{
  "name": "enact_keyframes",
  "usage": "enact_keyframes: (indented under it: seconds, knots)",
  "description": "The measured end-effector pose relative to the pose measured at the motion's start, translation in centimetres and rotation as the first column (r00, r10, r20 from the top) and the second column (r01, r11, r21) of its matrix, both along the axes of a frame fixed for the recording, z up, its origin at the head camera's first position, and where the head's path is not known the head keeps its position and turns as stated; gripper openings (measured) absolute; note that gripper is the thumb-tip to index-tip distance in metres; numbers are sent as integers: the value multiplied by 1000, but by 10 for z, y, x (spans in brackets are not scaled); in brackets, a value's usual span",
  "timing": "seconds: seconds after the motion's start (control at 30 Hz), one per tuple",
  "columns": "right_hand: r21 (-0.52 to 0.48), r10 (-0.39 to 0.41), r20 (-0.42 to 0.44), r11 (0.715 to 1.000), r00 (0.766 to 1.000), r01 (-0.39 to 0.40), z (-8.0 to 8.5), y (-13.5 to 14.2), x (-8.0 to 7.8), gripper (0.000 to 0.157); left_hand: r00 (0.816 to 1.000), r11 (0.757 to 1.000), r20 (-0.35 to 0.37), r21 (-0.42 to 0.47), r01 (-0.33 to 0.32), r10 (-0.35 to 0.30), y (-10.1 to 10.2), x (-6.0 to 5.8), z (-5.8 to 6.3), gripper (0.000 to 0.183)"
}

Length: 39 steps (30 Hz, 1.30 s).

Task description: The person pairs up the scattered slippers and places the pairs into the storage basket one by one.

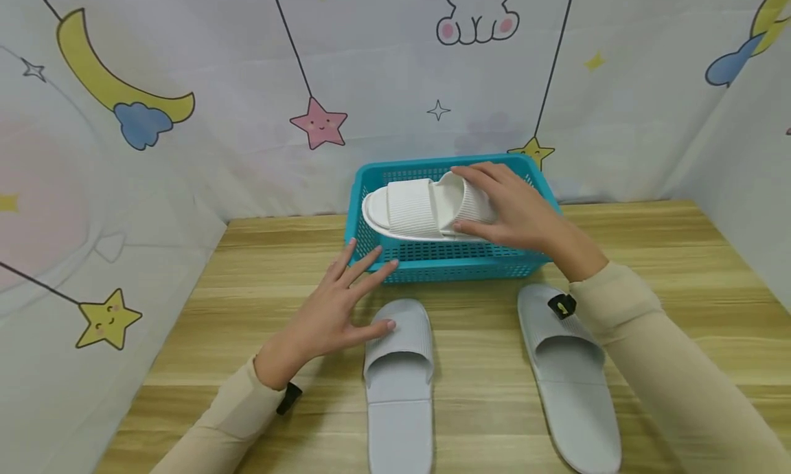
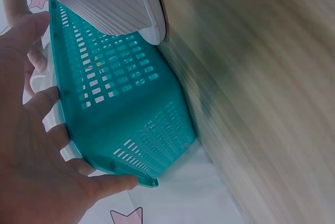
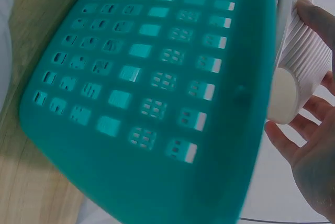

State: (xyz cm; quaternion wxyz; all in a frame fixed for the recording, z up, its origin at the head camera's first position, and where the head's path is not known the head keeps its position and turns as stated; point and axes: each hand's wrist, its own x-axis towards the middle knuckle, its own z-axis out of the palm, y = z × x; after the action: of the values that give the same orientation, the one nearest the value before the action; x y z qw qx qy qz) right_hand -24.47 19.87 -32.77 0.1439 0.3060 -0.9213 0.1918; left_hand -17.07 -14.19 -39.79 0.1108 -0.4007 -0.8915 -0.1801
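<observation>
At the far left, the patterned cloth (image 1: 247,62) is hanging behind the table (image 1: 476,364), showing a yellow moon. Next, your left hand (image 1: 330,316) is reaching in from the near left, its fingers spreading apart at the near left corner of the basket (image 1: 457,264); whether the fingertips are pressing on the rim, you cannot tell. Your left thumb is pointing across the strap of the left grey slipper (image 1: 400,426), which is lying on the table just beside the basket's near side, its strap end facing far. The turquoise basket is standing at the far middle, close to the cloth. Over it you are holding the white slippers (image 1: 410,209) lengthwise, with ribbed straps showing at left and right. Your right hand (image 1: 516,209) is pinching them at their right end, thumb on the near side and fingers on the far side. Below your right wrist, the right grey slipper (image 1: 577,412) is lying on the table, angling toward the near right.
</observation>
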Motion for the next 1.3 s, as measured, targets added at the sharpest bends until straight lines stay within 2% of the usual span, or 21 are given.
enact_keyframes:
  seconds: [0.17,0.47,0.97,1.1,1.3]
  knots:
    - [16,-22,41,1000,999,21,-6,-5,-14,84,1000,1000,-5,-1,10,-10,-1,0,-1,87]
    - [24,-43,97,999,994,40,-10,-9,-28,86,1000,1000,1,-7,2,-2,-1,-1,0,86]
    - [87,-108,265,992,958,88,-25,-7,-57,87,1000,1000,15,4,7,-7,0,0,-1,86]
    - [104,-114,294,991,949,87,-32,-8,-61,87,1000,1000,19,2,4,-4,0,0,-2,86]
    - [107,-125,286,989,950,99,-38,-9,-62,84,1000,1000,12,21,16,-16,0,-1,-2,87]
